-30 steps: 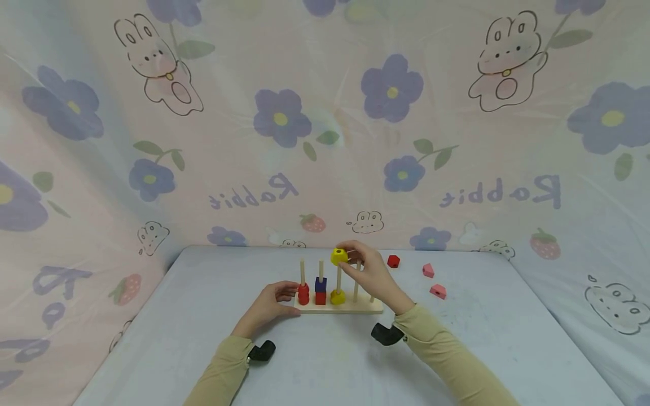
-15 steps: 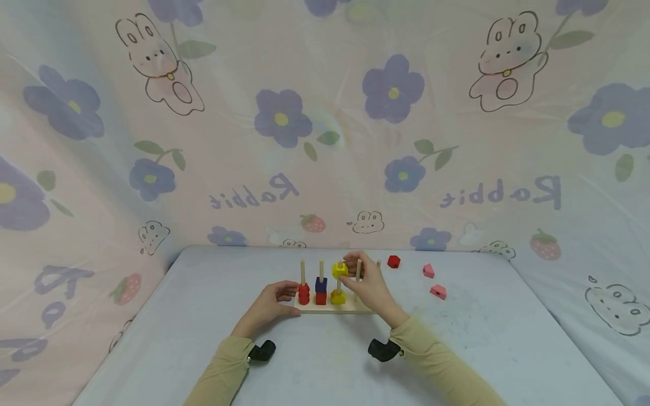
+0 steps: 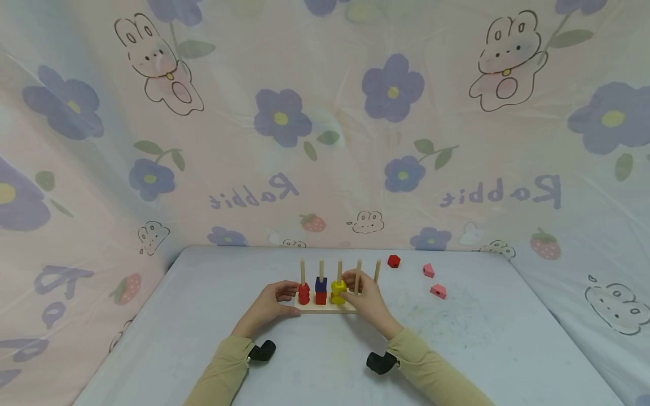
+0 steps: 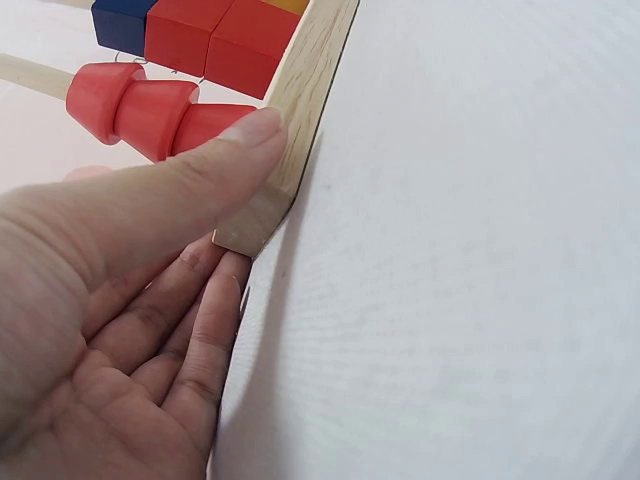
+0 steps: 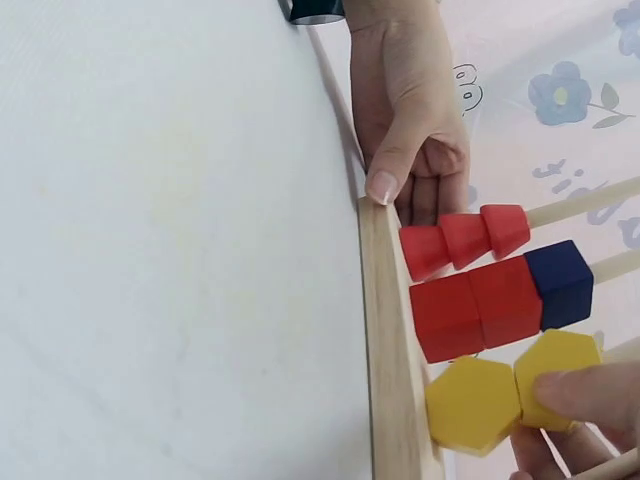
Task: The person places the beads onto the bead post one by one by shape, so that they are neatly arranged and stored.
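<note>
Yellow hexagon block (image 5: 556,378) pinched by right-hand fingertips (image 5: 590,392) — it sits on the third peg, directly on top of a second yellow hexagon (image 5: 472,404) at the base. Right hand (image 3: 367,296) is at the right half of the wooden peg board (image 3: 325,307), fingers curled round the block.

Left hand (image 3: 271,300) braces the board's left end: thumb (image 4: 215,160) pressed flat on the near edge, the other fingers (image 4: 190,330) held together against the end of the board.

Outward: red stacked beads (image 3: 303,294) on the first peg, blue cube over red cubes (image 3: 320,290) on the second. Fourth and fifth pegs bare. A red block (image 3: 393,261) and two pink blocks (image 3: 433,281) lie loose on the white table (image 3: 482,338), well right of the board — apart from both hands.
</note>
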Demonstrator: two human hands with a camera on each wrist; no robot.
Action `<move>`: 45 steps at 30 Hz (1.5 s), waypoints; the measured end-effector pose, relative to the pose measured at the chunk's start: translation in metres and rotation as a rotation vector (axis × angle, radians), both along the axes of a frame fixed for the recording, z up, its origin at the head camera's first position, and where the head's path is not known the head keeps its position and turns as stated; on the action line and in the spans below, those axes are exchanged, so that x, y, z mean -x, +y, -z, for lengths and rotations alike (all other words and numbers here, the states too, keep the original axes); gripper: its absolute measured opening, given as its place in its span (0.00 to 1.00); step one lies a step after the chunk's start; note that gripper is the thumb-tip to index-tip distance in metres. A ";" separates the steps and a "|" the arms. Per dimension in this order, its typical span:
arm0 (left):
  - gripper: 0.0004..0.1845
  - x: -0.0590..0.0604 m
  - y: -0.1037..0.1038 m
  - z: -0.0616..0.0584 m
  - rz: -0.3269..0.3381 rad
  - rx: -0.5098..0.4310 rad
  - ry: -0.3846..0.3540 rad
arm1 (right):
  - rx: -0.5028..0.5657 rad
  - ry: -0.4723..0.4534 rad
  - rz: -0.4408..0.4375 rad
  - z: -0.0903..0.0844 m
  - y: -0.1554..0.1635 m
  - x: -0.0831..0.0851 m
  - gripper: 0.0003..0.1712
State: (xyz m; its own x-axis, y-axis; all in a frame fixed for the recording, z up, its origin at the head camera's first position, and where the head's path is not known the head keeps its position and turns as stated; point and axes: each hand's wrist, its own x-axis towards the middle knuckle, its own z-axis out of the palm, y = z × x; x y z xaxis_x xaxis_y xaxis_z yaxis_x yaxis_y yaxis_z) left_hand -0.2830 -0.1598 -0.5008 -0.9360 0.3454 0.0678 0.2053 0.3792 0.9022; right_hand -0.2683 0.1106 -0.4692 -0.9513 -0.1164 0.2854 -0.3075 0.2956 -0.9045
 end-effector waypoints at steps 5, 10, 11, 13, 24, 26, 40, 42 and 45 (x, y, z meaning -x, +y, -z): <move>0.35 0.000 0.001 0.000 0.008 -0.004 0.007 | -0.003 -0.009 -0.004 0.003 0.003 -0.002 0.20; 0.35 0.000 0.001 0.000 0.006 0.005 0.001 | -0.006 0.016 -0.022 0.001 0.009 -0.009 0.23; 0.35 0.000 0.001 0.000 0.004 0.004 -0.005 | -0.003 0.022 -0.023 0.000 0.011 -0.011 0.25; 0.35 0.000 0.001 0.000 0.001 0.002 -0.009 | -0.008 0.034 -0.024 -0.002 0.014 -0.015 0.28; 0.35 -0.001 0.002 -0.002 -0.006 -0.011 -0.020 | -0.107 0.057 -0.120 -0.014 0.052 -0.043 0.33; 0.35 0.000 0.002 -0.001 -0.010 -0.009 -0.025 | -0.120 0.079 -0.134 -0.015 0.062 -0.045 0.31; 0.35 0.001 0.003 0.004 -0.036 0.019 -0.014 | -0.219 0.128 -0.052 -0.023 0.128 -0.032 0.30; 0.35 0.001 0.003 0.004 -0.036 0.019 -0.010 | -0.224 0.142 -0.035 -0.021 0.135 -0.022 0.30; 0.35 0.002 0.003 0.004 -0.033 0.021 -0.007 | -0.240 0.150 -0.013 -0.015 0.145 -0.006 0.31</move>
